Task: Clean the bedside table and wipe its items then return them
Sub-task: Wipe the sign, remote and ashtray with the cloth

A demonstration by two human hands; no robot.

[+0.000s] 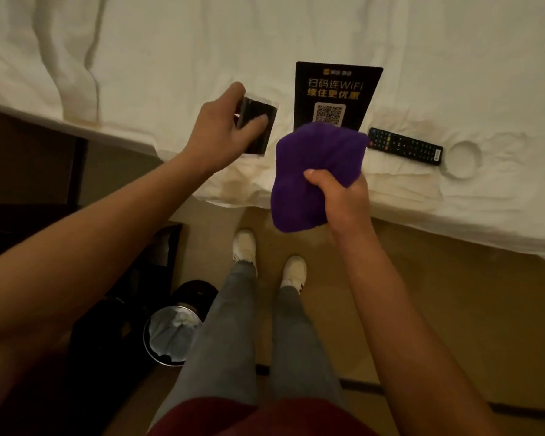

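Right hand (340,196) grips purple cloth (315,171) — left hand (221,127) on black card (260,130).

A lined waste bin (172,335) stands on the tan floor (438,294) beside dark furniture (29,215).

**Dim room, white bed, tan floor**

I stand on a tan floor (422,309) in warm, low light. A bed (359,33) with rumpled white sheets fills the top of my view, its edge running down to the right. Dark furniture (29,184) sits to my left, and a bin (173,335) with a pale liner stands just beside it.
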